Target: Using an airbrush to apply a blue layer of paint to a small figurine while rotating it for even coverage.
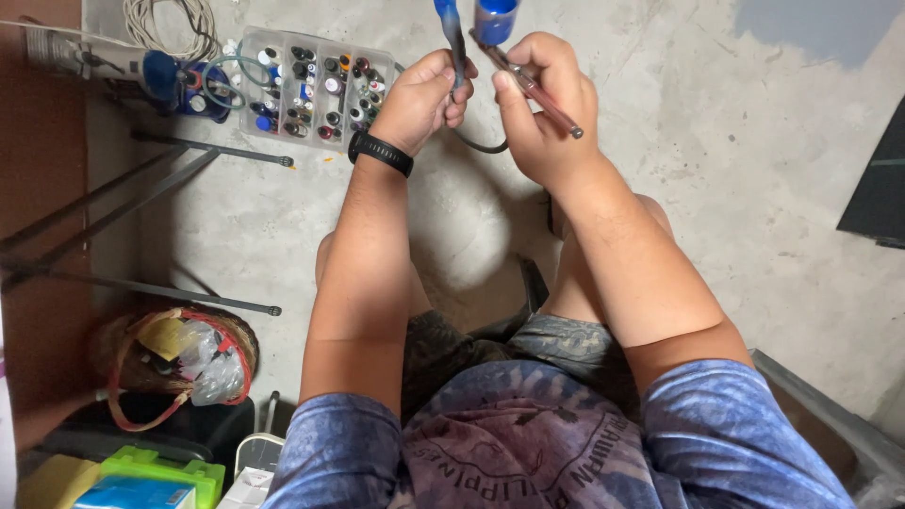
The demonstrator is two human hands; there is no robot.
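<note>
- Nearest the camera: the person's blue patterned shirt (528, 443) and both forearms, which run up the frame to hands raised over the concrete floor (716, 123). The person appears seated, knees apart, so the work hangs in the gap between them.
- Left hand (424, 99): closed in a fist around a thin blue-handled tool (452, 33), its tip up and out of frame. A dark cable (481, 146) loops out below the fist (probably the tool's lead; the joint is hidden). A black wristband (380, 153) sits on this wrist.
- Right hand (539, 104): fingers curled, pinching a slim reddish rod (537, 91) that lies slanted across the fingers, its metal end pointing down-right. A blue cylinder (495, 19) shows just above this hand; whether the hand holds it cannot be told.
- The two hands are close together, almost touching, likely so one item can steady the other.
- Clear compartment box (311, 85) of small bits lies on the floor beyond the left hand, near.
- Lower left: woven basket (174, 363) with plastic bags.
</note>
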